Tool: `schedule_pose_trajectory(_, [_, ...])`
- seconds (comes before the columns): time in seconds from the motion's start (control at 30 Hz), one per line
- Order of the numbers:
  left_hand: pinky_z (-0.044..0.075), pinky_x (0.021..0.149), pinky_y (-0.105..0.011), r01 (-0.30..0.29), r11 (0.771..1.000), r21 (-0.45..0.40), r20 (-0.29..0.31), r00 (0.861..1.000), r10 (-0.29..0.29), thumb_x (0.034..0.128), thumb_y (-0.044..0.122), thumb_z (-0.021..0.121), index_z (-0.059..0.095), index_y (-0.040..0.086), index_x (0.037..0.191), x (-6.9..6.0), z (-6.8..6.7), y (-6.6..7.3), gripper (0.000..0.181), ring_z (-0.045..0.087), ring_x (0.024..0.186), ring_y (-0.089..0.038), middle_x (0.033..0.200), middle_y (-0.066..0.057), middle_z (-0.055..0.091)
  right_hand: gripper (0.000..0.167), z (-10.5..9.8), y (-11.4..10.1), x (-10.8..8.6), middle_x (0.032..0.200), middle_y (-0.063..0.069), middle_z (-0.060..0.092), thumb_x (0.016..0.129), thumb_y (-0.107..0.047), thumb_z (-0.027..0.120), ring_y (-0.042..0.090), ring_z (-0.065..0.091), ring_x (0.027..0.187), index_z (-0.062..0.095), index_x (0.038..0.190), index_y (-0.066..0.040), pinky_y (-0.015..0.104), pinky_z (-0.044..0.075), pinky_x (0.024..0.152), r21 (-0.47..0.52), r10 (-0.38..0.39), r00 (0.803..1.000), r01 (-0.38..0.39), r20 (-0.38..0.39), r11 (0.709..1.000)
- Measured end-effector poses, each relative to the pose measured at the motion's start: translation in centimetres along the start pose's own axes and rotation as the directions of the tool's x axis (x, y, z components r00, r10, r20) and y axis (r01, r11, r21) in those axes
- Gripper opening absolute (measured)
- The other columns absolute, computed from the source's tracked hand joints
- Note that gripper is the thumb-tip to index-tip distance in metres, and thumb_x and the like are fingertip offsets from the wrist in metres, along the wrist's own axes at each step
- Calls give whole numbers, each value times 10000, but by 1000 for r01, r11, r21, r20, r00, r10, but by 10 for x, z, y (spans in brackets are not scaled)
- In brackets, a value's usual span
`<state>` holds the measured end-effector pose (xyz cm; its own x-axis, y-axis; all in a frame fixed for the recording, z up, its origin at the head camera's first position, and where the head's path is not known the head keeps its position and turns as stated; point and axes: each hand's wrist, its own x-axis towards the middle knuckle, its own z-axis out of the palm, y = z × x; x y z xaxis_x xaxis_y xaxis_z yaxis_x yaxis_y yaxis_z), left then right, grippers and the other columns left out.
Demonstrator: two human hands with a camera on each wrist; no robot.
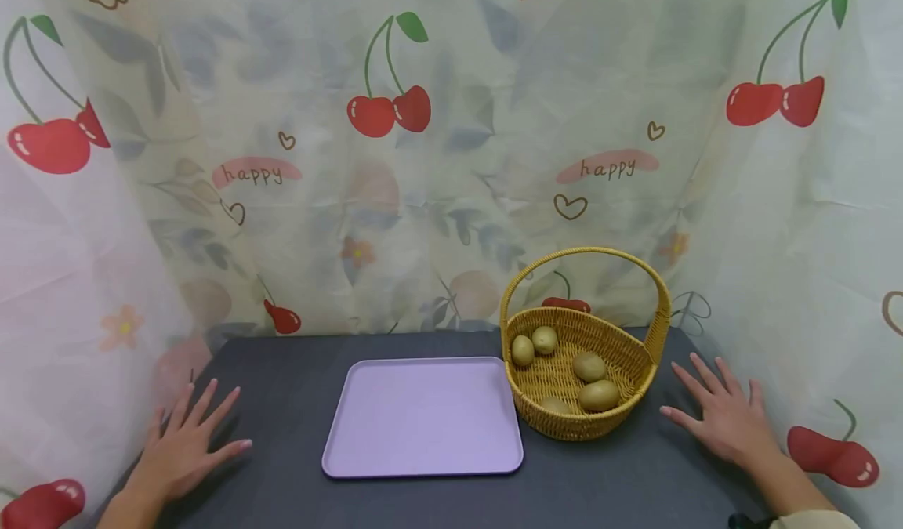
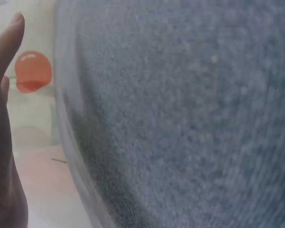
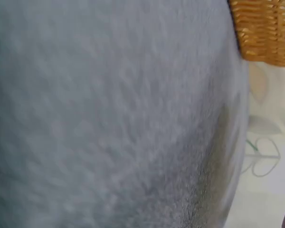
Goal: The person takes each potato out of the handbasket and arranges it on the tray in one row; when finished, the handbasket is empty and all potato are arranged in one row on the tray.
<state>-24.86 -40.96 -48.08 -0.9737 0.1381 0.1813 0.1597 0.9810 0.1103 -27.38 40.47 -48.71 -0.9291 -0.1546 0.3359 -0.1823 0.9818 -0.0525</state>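
Note:
With fingers spread, my left hand (image 1: 179, 451) is over the left side of the dark table and holds nothing. On the right, my right hand (image 1: 730, 419) is likewise spread and bare, a short way from a yellow wicker basket (image 1: 582, 427) with a tall arched handle. Several brownish-green, potato-like roundish items (image 1: 589, 367) lie inside the basket. Left of it is a lilac rectangular tray (image 1: 423, 418) with nothing on it; the basket stands against or very near its right edge. Part of the basket (image 3: 266, 33) also appears at the top of the right wrist view.
The dark grey tabletop (image 1: 275, 403) runs back to a curtain (image 1: 451, 176) printed with cherries and hearts. More of this cloth hangs along both sides, close to each hand.

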Motion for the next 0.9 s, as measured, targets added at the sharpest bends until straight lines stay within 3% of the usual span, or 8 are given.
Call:
schedule_pose_trajectory(0.17, [-152,984,-697,-11,1000,-26,-36,999,10,894,650,516,90,263,1575,1,-4,8,892,-171,1403,-456,1585,-224,36,839,-4,-10,-7,1603,120,127,885,-612,572,389,-60,1448,217,1561,-266,755,-27,961,53,-2,996,6,-87,999])
schedule_pose_trajectory(0.3, [-141,1004,-681,-17,998,-54,-82,997,12,904,606,544,107,252,1575,1,-7,16,876,-105,1405,-485,1586,-223,47,843,-8,-23,-12,1602,119,135,881,-559,617,388,-30,1451,205,1563,-285,747,-29,977,106,-2,988,19,-158,994])
schedule_pose_trajectory(0.47, [-80,1027,-683,-50,986,-158,-187,982,20,919,499,599,135,222,1575,4,-9,25,849,-19,1407,-500,1581,-236,73,842,-17,-41,-16,1602,130,126,885,-489,652,389,-14,1450,200,1564,-278,741,-35,987,206,22,979,21,-205,978])
schedule_pose_trajectory(0.6, [16,1029,-696,-106,956,-274,-248,968,36,931,411,622,149,216,1574,8,-15,34,823,73,1386,-529,1584,-231,71,813,-25,-53,-16,1597,161,120,903,-397,670,407,6,1445,225,1561,-227,743,18,987,313,22,974,50,-224,949])
schedule_pose_trajectory(0.8, [71,980,-739,-170,888,-427,-301,953,37,932,305,641,188,231,1568,13,-34,56,784,136,1352,-567,1597,-182,78,790,-42,-76,-9,1577,188,167,884,-255,723,474,139,1401,288,1539,-174,735,157,958,482,-3,973,116,-229,868])
schedule_pose_trajectory(0.9, [67,985,-736,-221,850,-478,-334,941,57,918,237,656,252,210,1553,17,-41,69,754,147,1357,-552,1591,-171,124,799,-49,-88,-3,1550,170,249,884,-252,730,444,290,1346,279,1542,-203,659,307,907,489,-8,973,122,-230,864])
